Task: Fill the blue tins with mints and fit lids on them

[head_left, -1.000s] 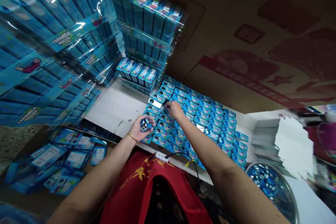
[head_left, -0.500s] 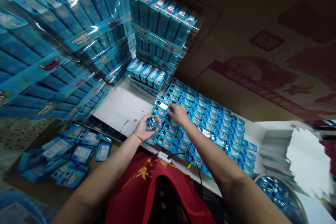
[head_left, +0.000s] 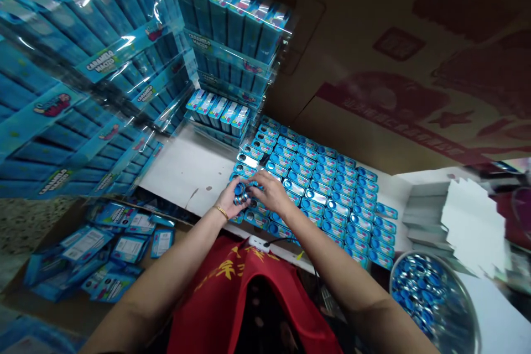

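My left hand point(head_left: 230, 200), with a gold bracelet at the wrist, cups several small shiny blue and silver pieces point(head_left: 240, 194) in its palm. Beside it, my right hand point(head_left: 267, 192) reaches over the palm, its fingers bent at those pieces; whether they pinch one is too small to tell. Under and around both hands lie rows of light blue boxes point(head_left: 299, 163) with rounded ends. Many of them show a blue round piece at one end, while some boxes at the left side show a dark round spot there.
Wrapped stacks of blue boxes point(head_left: 120, 61) rise at the left. A large cardboard carton point(head_left: 352, 83) stands behind. At the right are a metal bowl point(head_left: 458, 310) of shiny pieces and white sheets point(head_left: 473, 227). Blue packages point(head_left: 120, 249) lie in a carton at lower left.
My right hand has moved from the boxes back to my left palm, and its fingers now meet the pieces there. The view has shifted slightly, showing more of the metal bowl.
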`<state>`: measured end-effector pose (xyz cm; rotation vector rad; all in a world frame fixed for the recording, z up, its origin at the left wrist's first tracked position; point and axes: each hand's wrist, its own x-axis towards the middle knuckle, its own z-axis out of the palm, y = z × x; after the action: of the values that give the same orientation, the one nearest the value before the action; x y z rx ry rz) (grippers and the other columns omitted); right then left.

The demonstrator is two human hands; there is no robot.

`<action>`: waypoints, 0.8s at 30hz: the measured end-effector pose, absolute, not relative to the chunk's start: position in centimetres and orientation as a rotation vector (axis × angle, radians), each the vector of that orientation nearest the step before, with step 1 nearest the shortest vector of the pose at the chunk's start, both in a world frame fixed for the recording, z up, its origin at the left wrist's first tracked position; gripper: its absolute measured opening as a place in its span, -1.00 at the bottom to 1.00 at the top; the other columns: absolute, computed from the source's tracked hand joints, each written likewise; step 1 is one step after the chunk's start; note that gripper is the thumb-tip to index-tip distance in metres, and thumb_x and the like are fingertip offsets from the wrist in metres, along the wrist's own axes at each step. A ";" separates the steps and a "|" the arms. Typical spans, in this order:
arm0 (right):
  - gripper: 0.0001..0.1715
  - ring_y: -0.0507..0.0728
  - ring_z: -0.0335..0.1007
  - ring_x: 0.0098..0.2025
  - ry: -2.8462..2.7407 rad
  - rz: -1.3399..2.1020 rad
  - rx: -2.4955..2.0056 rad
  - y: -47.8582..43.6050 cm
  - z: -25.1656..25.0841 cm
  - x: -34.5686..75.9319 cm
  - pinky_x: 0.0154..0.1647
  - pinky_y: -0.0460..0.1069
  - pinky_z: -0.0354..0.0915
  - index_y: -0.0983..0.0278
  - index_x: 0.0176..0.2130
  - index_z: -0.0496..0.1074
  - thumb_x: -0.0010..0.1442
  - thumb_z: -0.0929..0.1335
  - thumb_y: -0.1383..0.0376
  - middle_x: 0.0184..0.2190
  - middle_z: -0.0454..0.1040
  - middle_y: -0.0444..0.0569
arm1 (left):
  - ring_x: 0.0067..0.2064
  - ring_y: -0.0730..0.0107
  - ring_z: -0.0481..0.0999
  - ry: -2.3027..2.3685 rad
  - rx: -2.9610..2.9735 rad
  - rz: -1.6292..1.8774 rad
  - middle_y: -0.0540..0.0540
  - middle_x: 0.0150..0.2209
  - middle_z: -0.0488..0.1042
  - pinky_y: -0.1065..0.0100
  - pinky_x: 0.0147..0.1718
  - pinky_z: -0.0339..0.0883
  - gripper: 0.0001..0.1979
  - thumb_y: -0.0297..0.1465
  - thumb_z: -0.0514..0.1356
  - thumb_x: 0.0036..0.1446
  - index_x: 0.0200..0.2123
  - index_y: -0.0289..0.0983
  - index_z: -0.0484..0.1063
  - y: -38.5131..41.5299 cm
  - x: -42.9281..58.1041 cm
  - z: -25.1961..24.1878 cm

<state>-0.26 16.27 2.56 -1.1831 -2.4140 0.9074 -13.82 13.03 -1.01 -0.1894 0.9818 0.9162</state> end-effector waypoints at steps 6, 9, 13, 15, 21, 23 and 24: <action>-0.72 0.10 0.21 -0.15 -2.665 0.791 -1.102 15.4 3.3 -1.8 -0.14 -0.01 0.16 0.22 -0.15 0.35 0.10 0.24 0.39 -0.24 0.35 0.00 | -0.57 0.47 0.37 0.969 -0.242 0.871 0.01 -0.54 0.37 0.37 -0.58 0.32 -0.70 -0.14 0.07 0.02 -0.43 -0.28 0.32 12.8 -13.3 -1.3; -0.85 0.05 0.24 -0.18 -2.402 0.962 -1.133 15.6 2.6 -1.7 -0.14 -0.05 0.17 0.25 -0.28 0.38 0.11 0.26 0.32 -0.27 0.35 -0.03 | -0.55 0.48 0.40 0.879 -0.242 0.860 -0.01 -0.52 0.40 0.41 -0.59 0.32 -0.74 -0.19 0.09 0.02 -0.42 -0.29 0.33 12.6 -13.7 -1.2; -0.90 0.02 0.29 -0.27 -2.068 1.210 -1.171 15.6 1.7 -0.9 -0.21 -0.07 0.22 0.26 -0.39 0.40 0.05 0.31 0.28 -0.35 0.38 -0.08 | -0.57 0.48 0.40 0.897 -0.187 0.853 -0.02 -0.53 0.41 0.47 -0.68 0.27 -0.77 -0.23 0.13 -0.01 -0.40 -0.30 0.35 12.3 -14.0 -1.1; -0.90 0.03 0.30 -0.25 -1.975 1.273 -1.161 15.5 1.5 -0.6 -0.18 -0.06 0.21 0.26 -0.42 0.42 0.01 0.34 0.27 -0.35 0.39 -0.08 | -0.56 0.48 0.41 0.912 -0.169 0.869 -0.01 -0.54 0.40 0.48 -0.68 0.26 -0.81 -0.28 0.15 -0.02 -0.39 -0.29 0.35 12.1 -13.9 -1.1; -0.83 0.01 0.32 -0.40 -1.629 1.503 -1.353 15.0 1.2 -0.6 -0.34 -0.07 0.26 0.27 -0.40 0.42 -0.09 0.37 0.26 -0.42 0.41 -0.11 | -0.53 0.45 0.43 0.946 -0.130 0.872 -0.02 -0.55 0.39 0.50 -0.68 0.26 -0.86 -0.39 0.19 -0.05 -0.36 -0.30 0.36 11.7 -13.7 -1.4; -0.74 -0.01 0.30 -0.48 -1.528 1.634 -1.352 14.8 1.2 -0.7 -0.41 -0.08 0.27 0.26 -0.31 0.40 -0.10 0.35 0.27 -0.45 0.41 -0.14 | -0.52 0.44 0.44 0.960 -0.142 0.869 -0.03 -0.55 0.40 0.49 -0.67 0.28 -0.86 -0.40 0.18 -0.05 -0.36 -0.30 0.37 11.7 -13.7 -1.5; -0.71 -0.01 0.30 -0.48 -1.473 1.670 -1.332 14.7 1.2 -0.8 -0.42 -0.08 0.27 0.26 -0.28 0.39 -0.10 0.35 0.27 -0.46 0.41 -0.15 | -0.51 0.44 0.44 0.949 -0.151 0.870 -0.03 -0.54 0.40 0.49 -0.67 0.28 -0.87 -0.41 0.18 -0.04 -0.35 -0.31 0.37 11.7 -13.8 -1.5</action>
<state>-0.81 14.74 1.17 -1.3317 -1.4734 1.6703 -13.80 11.73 -1.51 -0.1505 0.9486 0.8701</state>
